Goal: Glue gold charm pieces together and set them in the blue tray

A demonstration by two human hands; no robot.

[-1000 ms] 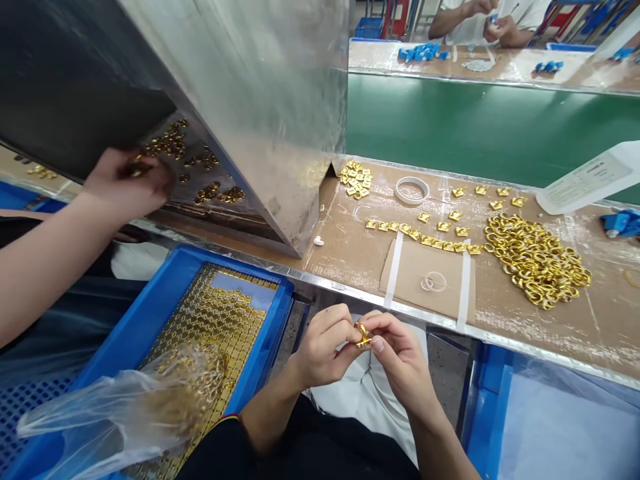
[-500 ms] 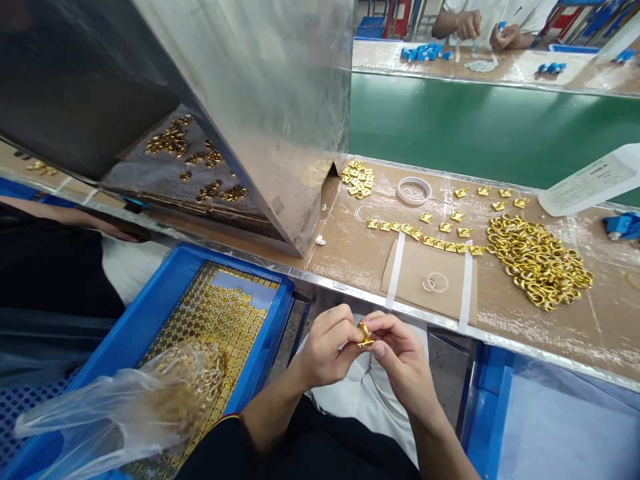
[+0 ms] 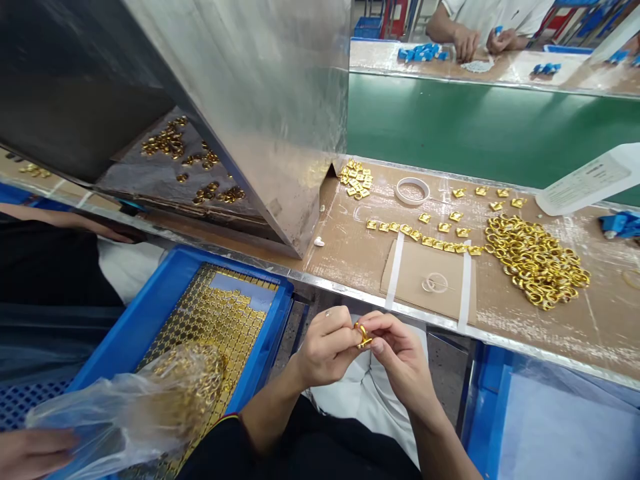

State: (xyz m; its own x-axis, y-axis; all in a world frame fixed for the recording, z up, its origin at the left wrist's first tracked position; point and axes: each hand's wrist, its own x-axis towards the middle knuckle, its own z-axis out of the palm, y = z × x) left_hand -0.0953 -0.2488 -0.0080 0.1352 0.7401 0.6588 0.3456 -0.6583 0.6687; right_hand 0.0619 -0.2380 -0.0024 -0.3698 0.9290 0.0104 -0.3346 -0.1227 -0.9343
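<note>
My left hand (image 3: 327, 350) and my right hand (image 3: 403, 363) meet over my lap, just in front of the bench edge. Between their fingertips is a gold ring (image 3: 364, 336) with a flat part at its lower side. My left fingers are pinched on the ring's band, while my right thumb and fingers close on its other side. On the bench beyond, a taped cardboard pad (image 3: 425, 303) carries small clear rings (image 3: 437, 283). A row of gold square-faced pieces (image 3: 404, 230) runs along its back edge. A heap of gold rings (image 3: 537, 260) lies to the right.
A metal hood (image 3: 280, 120) covers gold pieces at left. Below it, a blue tray (image 3: 173, 267) holds gold pieces and a plastic bag (image 3: 115, 413), touched by another person's hand (image 3: 35, 450). Tape roll (image 3: 413, 201) and white container (image 3: 590, 179) stand behind. Across the green belt (image 3: 475, 117) sits a co-worker.
The ring has tilted slightly between my fingertips; both hands stay in nearly the same place. Another person's hand has entered at lower left by the plastic bag. The co-worker's hand across has lowered to the table.
</note>
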